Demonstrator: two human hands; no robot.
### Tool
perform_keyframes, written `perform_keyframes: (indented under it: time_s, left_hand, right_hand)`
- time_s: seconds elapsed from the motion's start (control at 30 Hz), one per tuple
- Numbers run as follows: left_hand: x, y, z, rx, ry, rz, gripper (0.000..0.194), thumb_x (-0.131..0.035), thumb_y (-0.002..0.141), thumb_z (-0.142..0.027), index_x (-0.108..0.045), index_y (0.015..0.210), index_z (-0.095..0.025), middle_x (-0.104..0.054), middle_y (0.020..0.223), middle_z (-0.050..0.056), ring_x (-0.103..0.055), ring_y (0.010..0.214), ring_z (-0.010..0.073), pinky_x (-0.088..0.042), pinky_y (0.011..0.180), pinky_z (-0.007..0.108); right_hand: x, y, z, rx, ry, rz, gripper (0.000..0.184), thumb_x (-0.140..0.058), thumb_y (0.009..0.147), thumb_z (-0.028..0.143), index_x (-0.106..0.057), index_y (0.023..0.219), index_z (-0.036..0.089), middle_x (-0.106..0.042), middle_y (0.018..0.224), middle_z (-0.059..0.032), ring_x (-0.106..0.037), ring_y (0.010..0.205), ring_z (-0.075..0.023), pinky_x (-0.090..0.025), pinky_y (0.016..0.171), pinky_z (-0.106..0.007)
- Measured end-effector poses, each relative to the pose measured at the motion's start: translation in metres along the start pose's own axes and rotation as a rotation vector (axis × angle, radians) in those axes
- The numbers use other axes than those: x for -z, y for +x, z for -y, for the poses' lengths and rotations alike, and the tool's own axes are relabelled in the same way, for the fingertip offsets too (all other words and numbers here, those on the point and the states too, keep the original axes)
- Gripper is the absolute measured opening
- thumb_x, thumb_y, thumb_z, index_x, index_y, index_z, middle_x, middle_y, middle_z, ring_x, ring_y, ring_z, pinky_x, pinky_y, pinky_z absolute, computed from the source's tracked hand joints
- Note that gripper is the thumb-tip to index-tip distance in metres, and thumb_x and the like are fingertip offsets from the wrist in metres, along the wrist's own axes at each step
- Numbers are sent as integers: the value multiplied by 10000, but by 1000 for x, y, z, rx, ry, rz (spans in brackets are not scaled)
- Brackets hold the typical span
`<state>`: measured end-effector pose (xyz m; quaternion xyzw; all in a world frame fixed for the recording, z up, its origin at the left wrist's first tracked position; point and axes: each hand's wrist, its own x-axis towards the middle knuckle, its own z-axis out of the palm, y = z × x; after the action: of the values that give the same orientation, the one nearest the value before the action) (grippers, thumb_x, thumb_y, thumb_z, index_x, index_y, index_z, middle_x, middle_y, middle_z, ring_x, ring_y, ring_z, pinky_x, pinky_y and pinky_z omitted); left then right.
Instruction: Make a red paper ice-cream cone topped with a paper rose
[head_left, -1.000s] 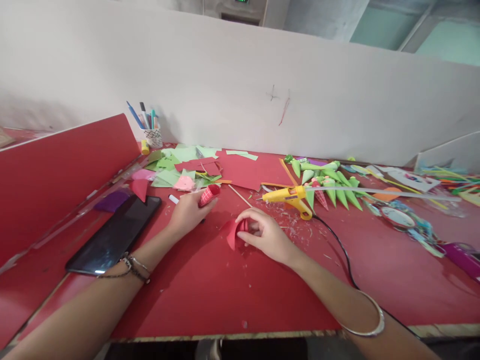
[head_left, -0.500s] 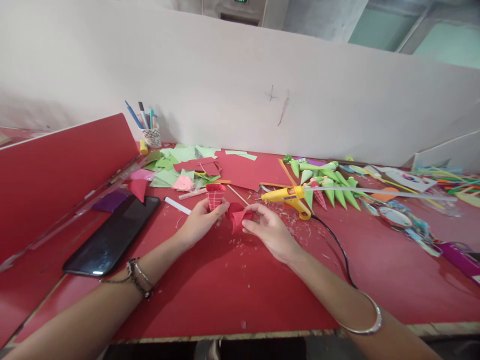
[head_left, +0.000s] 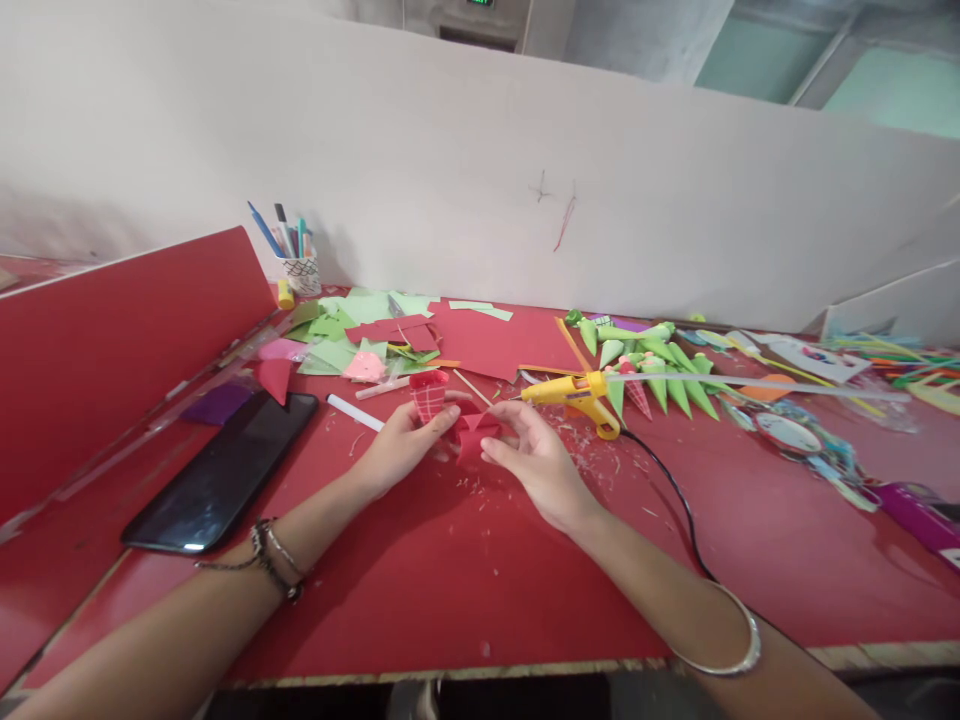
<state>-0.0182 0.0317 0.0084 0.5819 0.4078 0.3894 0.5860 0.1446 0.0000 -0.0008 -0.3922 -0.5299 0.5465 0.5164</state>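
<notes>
My left hand (head_left: 401, 440) is closed around a small red paper cone (head_left: 428, 397) with a white grid pattern, its wide end upward. Between my hands is a plain red piece of paper (head_left: 474, 440), bent into a curve. My right hand (head_left: 544, 458) pinches its right edge, and its left side reaches the fingertips of my left hand. A yellow hot glue gun (head_left: 577, 393) with a long clear stick in its back lies just right of my right hand. A thin wooden stick (head_left: 472, 387) lies behind the red paper.
A black phone (head_left: 225, 475) and a white marker (head_left: 354, 411) lie at left. Green paper scraps (head_left: 330, 350) and a pen cup (head_left: 302, 270) stand behind. Green paper cones (head_left: 667, 370) are piled at right. A black cord (head_left: 671, 485) runs along my right forearm.
The plain red paper has opened out a little between my fingers and shifted slightly toward my left hand. Both hands stay in nearly the same place.
</notes>
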Motion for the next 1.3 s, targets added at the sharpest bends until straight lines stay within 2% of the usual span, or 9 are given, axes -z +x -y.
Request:
perform_keyframes:
  time_s: [0.13,0.27,0.4,0.47,0.57,0.67,0.73,1.07,1.3]
  left_hand:
    - [-1,-1,1,59,-43,33,411,-569,711,-465,-573,968,-144,-591,678,2,-574,575,115,-499,562,255]
    - [-1,-2,0,124,-115,75,397,-586,702,-458,-575,945,-145,-572,614,-16,-571,532,109,-508,541,263]
    - [-1,-1,0,148,-251,59,333,-636,679,-396,-573,901,-155,-560,595,-33,-553,535,88,-501,528,227]
    - [0,0,1,168,-291,41,269,-649,673,-369,-573,810,-150,-557,586,-34,-537,514,77,-497,517,220]
    - [1,1,3,210,-314,27,233,-650,676,-348,-548,709,-141,-545,565,-35,-523,487,65,-492,496,209]
    - [2,2,5,220,-339,49,227,-640,689,-345,-539,711,-143,-540,564,-40,-529,485,59,-485,474,187]
    - [2,2,5,219,-355,67,224,-638,693,-344,-541,723,-144,-546,575,-39,-542,492,61,-487,469,182]
    - [1,0,4,282,-448,134,184,-634,718,-308,-559,717,-140,-586,548,-20,-553,462,60,-474,448,153]
    - [1,0,4,287,-496,176,174,-653,701,-306,-588,705,-145,-585,555,-20,-557,476,61,-483,447,147]
  right_hand:
    - [-1,0,2,40,-47,-36,284,-601,694,225,-461,941,232,-504,1021,-8,-574,777,-95,-530,692,-257]
    - [-1,-1,3,51,-86,-38,243,-580,713,244,-466,927,232,-516,984,-10,-573,797,-113,-542,676,-262]
    - [-1,-2,3,107,-158,-28,193,-559,733,246,-505,918,231,-497,999,-16,-550,744,-100,-539,633,-253]
    - [-1,-2,3,165,-261,-24,171,-540,753,246,-528,923,235,-498,988,-23,-539,756,-113,-526,628,-259]
    - [2,-4,6,264,-474,-11,203,-540,767,239,-554,968,264,-493,992,-32,-520,886,-157,-493,746,-320]
    - [4,-7,9,360,-642,29,318,-583,747,235,-541,1050,321,-457,1061,-29,-452,1043,-190,-392,917,-403]
    - [4,-7,11,408,-688,66,375,-595,742,232,-521,1091,349,-431,1106,-26,-412,1103,-195,-337,970,-420]
    - [7,-6,9,597,-805,183,370,-556,780,253,-508,1127,372,-360,1253,-13,-396,1152,-204,-389,951,-419]
    - [10,-5,10,626,-838,187,347,-522,806,236,-507,1129,359,-390,1231,-25,-432,1116,-186,-410,935,-403]
